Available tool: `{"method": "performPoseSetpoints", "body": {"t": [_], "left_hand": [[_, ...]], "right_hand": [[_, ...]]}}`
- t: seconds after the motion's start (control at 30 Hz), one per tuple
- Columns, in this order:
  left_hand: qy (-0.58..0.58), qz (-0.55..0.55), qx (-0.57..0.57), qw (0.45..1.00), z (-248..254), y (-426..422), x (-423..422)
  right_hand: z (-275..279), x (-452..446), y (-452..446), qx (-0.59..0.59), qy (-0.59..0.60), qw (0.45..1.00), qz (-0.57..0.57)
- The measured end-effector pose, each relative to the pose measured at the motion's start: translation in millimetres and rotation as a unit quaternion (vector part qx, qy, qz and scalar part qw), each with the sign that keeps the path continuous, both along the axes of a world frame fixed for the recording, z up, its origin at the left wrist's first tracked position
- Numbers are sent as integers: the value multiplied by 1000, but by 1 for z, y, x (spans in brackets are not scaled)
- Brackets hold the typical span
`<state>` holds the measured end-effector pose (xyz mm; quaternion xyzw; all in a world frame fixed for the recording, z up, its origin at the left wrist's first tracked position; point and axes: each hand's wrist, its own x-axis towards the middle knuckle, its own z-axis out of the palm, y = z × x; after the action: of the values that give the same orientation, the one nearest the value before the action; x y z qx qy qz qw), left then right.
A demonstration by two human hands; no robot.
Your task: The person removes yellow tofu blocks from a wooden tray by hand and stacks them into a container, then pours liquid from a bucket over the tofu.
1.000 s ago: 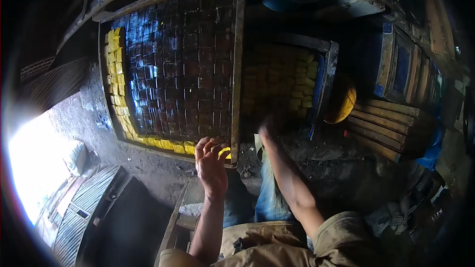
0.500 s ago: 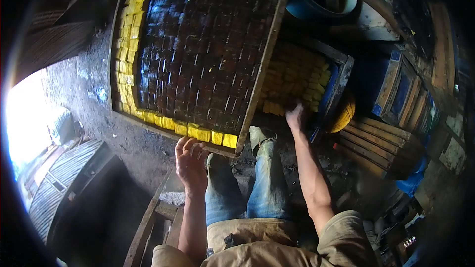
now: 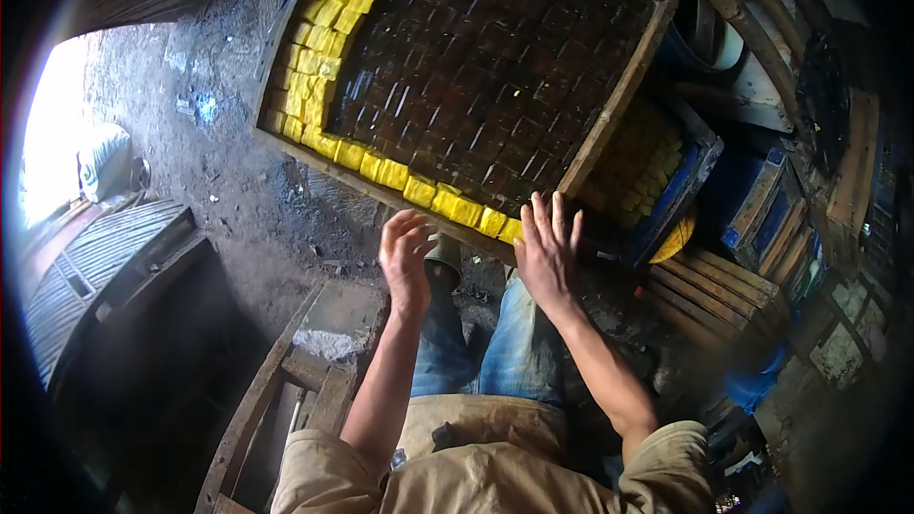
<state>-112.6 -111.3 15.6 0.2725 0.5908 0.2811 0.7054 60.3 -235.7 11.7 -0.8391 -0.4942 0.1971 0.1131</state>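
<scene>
A wooden-framed tray (image 3: 614, 95) with a dark, woven-looking surface lies in front of me. Soft yellow blocks (image 3: 419, 190), perhaps tofu, line its left side in columns and its near edge in a row. My right hand (image 3: 547, 252) is over the tray's near right corner, fingers spread, beside the end block of that row; I see nothing in its grip. Just short of the near rail, my left hand (image 3: 405, 262) is raised with loosely bent fingers and holds nothing visible. Whether either hand touches the frame I cannot tell.
To the right, lower down, a shadowed blue-edged crate (image 3: 678, 195) holds more yellow blocks. Beyond it are a round yellow item (image 3: 674, 238), slatted wood (image 3: 714, 290) and a blue-and-white tub (image 3: 728, 48). A wooden stand (image 3: 338, 324) is at my left knee.
My right hand has come left from the lower crate to the tray's near corner, its fingers now spread. My left hand stays by the near rail. The view has turned, tilting the tray.
</scene>
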Motion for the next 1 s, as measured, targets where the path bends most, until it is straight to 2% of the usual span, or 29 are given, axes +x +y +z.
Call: {"method": "performPoseSetpoints", "body": {"t": [0.07, 0.17, 0.2, 0.33, 0.4, 0.47, 0.5, 0.53, 0.6, 0.67, 0.73, 0.8, 0.83, 0.93, 1.0], "left_hand": [[-33, -17, -8, 999, -10, -1, -7], [-52, -42, -29, 997, -12, 1, -12], [-59, -40, -34, 997, -13, -1, -13], [-119, -37, -72, 990, -17, -5, -15], [-124, -55, -74, 988, -18, -5, -19], [-123, -54, -81, 988, -12, 0, -20], [-123, -54, -83, 987, -11, 1, -23], [-121, -55, -85, 987, -10, 2, -26], [-115, -51, -86, 988, -12, 8, -33], [-120, -49, -81, 988, -12, 9, -40], [-127, -45, -85, 987, -14, 9, -42], [-132, -39, -89, 986, -18, 8, -44], [-152, -30, -104, 982, -20, 6, -43], [-190, -16, -134, 973, -25, 5, -37], [-207, -5, -142, 968, -25, 4, -31]], "right_hand": [[-28, -21, -11, 21, -62, 998, 21], [-31, -26, -14, 52, -15, 998, -10], [-15, -19, -2, 42, -13, 999, 0], [10, -4, 17, 21, 67, 996, -49], [5, -8, 25, 5, 160, 984, -82], [-18, -20, 31, 10, 165, 984, -74], [-27, -29, 32, -2, 113, 990, -88], [-24, -35, 37, -8, 117, 989, -95], [-21, -56, 43, 85, 73, 988, -110], [-40, -73, 28, 22, 77, 994, -78], [-38, -74, 35, 27, 68, 994, -81], [-18, -56, 47, -8, 152, 983, -100], [-31, -44, 47, 25, 184, 978, -98], [-50, -12, 43, -34, 349, 926, -143], [-42, -7, 47, 38, 406, 901, -146]]}}
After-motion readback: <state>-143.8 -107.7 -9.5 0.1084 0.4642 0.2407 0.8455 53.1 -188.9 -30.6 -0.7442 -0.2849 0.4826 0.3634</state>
